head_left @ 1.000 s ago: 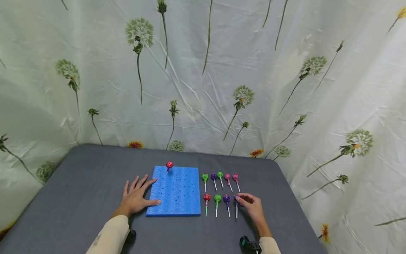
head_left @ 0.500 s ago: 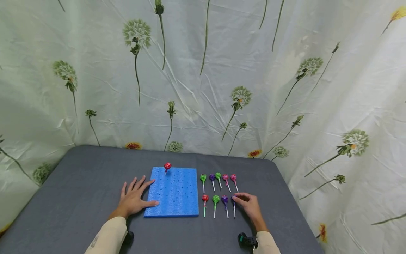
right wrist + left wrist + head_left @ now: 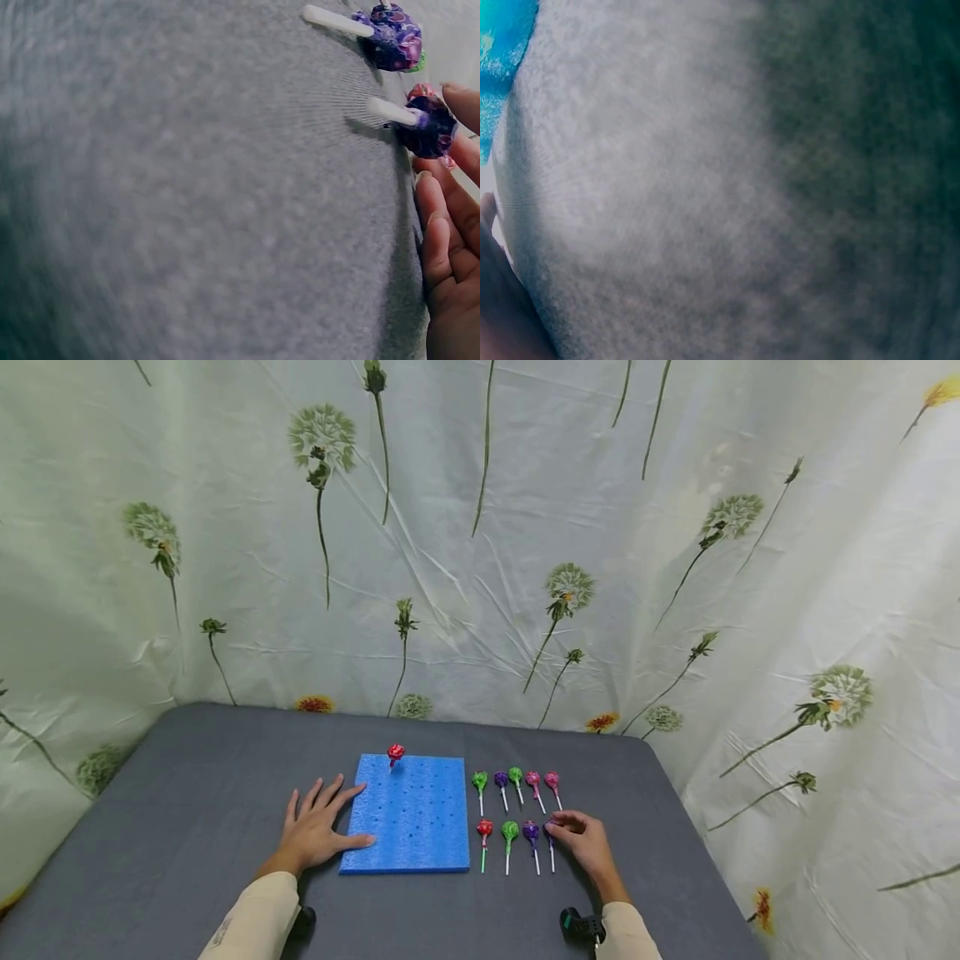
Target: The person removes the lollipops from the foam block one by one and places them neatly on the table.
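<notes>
My left hand lies with spread fingers at the left edge of a blue foam board, its thumb resting on the board. Rows of small holes dot that board, and a red-wrapped lollipop stands in it near the far edge. At the right end of the near row, my right hand pinches the head of a purple-wrapped lollipop, whose white stick points toward the near side. Left of it lie another purple lollipop, a green one and a red one.
Behind the near row lie more lollipops: a green one, a purple one, a second green one and two pink ones, the right one outermost. A grey cloth covers the table. A flowered curtain hangs behind.
My right hand has shifted slightly left, and the purple lollipop in its fingers with it, closer to its neighbour. The left hand and the board stay put; the head view moved a little.
</notes>
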`<state>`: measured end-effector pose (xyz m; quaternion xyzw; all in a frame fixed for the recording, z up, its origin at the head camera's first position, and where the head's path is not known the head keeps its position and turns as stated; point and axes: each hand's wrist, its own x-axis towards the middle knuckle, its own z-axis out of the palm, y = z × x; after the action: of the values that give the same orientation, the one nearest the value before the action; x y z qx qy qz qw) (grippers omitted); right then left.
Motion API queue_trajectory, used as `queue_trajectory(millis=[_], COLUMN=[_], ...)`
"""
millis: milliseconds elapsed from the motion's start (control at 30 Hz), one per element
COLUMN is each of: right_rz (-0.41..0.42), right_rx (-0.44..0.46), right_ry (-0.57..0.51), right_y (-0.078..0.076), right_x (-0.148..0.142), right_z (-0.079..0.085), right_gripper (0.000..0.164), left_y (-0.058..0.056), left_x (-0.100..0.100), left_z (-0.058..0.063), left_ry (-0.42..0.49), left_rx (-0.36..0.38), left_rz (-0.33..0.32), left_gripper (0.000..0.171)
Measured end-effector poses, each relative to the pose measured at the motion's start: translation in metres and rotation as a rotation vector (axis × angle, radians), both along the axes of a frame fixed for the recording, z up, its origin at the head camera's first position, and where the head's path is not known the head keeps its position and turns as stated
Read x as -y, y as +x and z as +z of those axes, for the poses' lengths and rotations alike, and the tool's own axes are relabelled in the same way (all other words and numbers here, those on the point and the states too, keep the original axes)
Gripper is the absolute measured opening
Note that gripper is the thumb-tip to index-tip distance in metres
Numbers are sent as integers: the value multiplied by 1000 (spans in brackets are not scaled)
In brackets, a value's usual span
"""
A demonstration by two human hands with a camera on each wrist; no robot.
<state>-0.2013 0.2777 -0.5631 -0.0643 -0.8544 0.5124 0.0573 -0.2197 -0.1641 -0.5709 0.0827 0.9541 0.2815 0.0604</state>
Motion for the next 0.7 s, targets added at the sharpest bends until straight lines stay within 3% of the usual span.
queue_trajectory(millis=[300,700], right_rz=[-15,-40], right_rx=[16,-12], right_ry=[-18,6], right_y=[5,3], right_x=[2,6], right_z=[4,13], right_gripper=[32,29], left_y=[1,0], left_x=[2,2], left_z=[-2,-1], left_ry=[0,3], left_rx=[9,2], left_rz=[-5,-2], left_gripper=[103,102])
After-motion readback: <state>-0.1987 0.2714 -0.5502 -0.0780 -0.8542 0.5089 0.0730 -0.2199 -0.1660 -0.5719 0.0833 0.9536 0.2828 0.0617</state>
